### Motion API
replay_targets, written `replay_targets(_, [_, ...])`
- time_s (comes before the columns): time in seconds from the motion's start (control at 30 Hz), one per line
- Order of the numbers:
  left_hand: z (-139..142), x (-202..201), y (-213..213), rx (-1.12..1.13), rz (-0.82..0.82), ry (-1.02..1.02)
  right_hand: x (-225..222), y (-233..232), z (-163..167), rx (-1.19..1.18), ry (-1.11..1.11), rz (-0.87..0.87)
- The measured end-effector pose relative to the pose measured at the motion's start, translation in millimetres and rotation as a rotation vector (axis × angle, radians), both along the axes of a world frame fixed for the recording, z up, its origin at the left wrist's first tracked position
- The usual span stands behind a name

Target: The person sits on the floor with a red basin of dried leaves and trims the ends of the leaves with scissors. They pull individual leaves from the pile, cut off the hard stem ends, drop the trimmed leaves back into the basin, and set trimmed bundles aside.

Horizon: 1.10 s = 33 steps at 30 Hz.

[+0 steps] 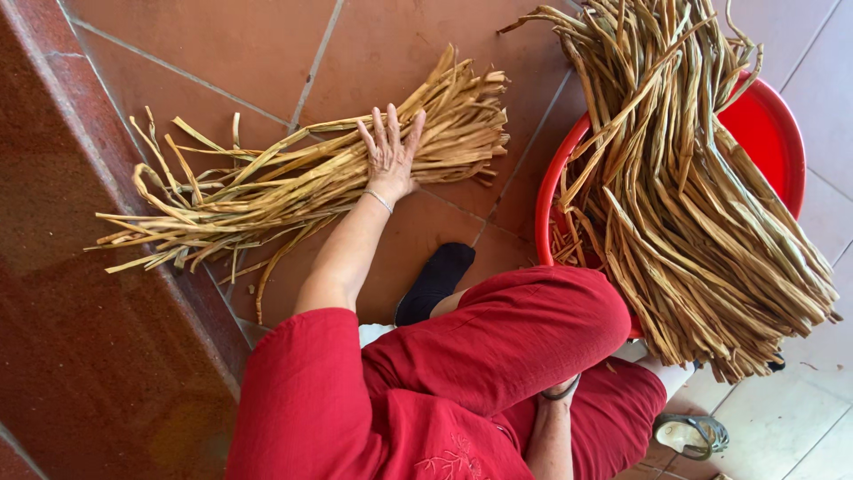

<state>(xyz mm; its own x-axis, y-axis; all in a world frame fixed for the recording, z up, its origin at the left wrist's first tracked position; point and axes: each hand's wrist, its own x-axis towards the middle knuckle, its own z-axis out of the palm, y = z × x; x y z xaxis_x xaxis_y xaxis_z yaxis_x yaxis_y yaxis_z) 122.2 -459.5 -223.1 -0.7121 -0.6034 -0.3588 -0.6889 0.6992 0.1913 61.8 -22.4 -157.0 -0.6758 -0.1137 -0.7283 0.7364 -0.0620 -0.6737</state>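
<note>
My left hand lies flat, fingers spread, on the fibre bundle on the floor; right hand's mostly hidden by my knee, grip unclear. I'd press evenly, keeping strands aligned beside the red basin.

Bundle of dried tan plant strips lying flat on floor tiles, cut ends aligned, far ends splayed.

Strips under my left hand: bundle is straw-tan, I see
Basin: glossy red
Heap in basin: golden-brown
My clothes: red, faint stitched motif
Sock: black
Floor tiles: terracotta, pale grout
</note>
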Motion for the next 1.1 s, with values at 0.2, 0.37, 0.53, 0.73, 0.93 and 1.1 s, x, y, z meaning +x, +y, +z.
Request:
replay_targets(0.2, [-11, -14, -24, 0.02, 0.157, 0.053, -4, -1, -2, 0.011, -0.037, -0.009])
replay_targets(0.37, [-17, -21, -21, -0.139, 0.132, 0.108, -9, 2, -4, -0.01, -0.027, 0.002])
replay_targets(0.53, [-17, -27, -22, -0.07, 0.199, 0.127, -9, 4, -3, 0.188, 0.149, 0.329])
replay_targets(0.73, [13, -26, -39, 0.129, 0.273, 0.118, -10, 0, 1, 0.189, -0.021, 0.059])
replay_targets(0.93, [84, 30, -50, 0.309, 0.34, 0.566, -7, 17, 8, 0.026, 0.113, 0.113])
replay_targets(1.1, [194, 160, -66, 0.42, 0.557, 0.828, -3, 38, 15, 0.143, 0.01, 0.082])
